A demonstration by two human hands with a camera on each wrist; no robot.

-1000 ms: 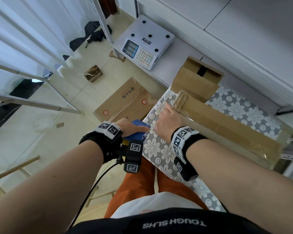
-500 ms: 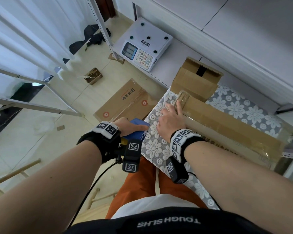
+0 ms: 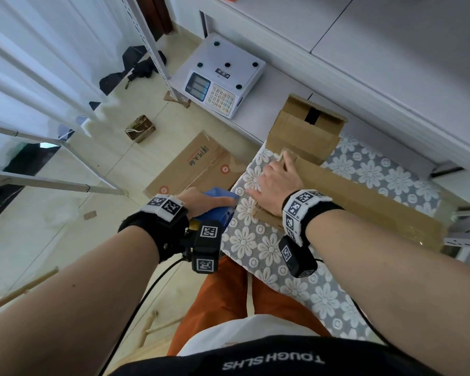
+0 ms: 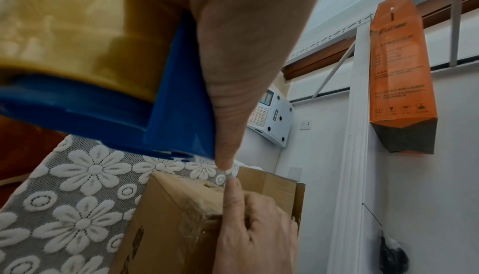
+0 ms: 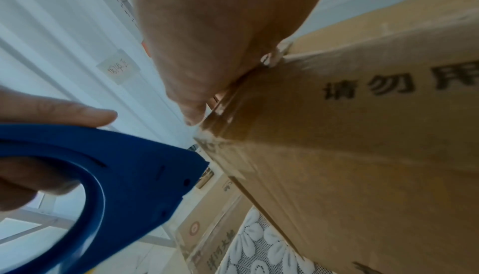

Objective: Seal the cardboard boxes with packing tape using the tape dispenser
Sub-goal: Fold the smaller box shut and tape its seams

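Note:
A long cardboard box (image 3: 364, 202) lies on the flower-patterned table (image 3: 255, 240), with shiny clear tape along its top and over its near-left end. My right hand (image 3: 272, 175) lies flat over that end, fingers spread and pressing on the taped corner (image 5: 228, 114). In the left wrist view this right hand (image 4: 254, 227) covers the end of the box (image 4: 168, 217). My left hand (image 3: 217, 202) grips the blue tape dispenser (image 3: 215, 210) just off the table's left edge, a hand's width from the box. Its brown tape roll (image 4: 77, 32) sits in the blue frame (image 4: 178, 98).
A second cardboard box (image 3: 304, 126) with loose top flaps stands behind the long one. A white weighing scale (image 3: 220, 77) sits on the shelf beyond. A flat printed carton (image 3: 196, 169) lies on the floor to the left. An orange carton (image 4: 401, 73) hangs on the wall.
My right hand has shifted a little over the box's end, fingers now spread across the taped corner. The left hand with the dispenser has stayed in place.

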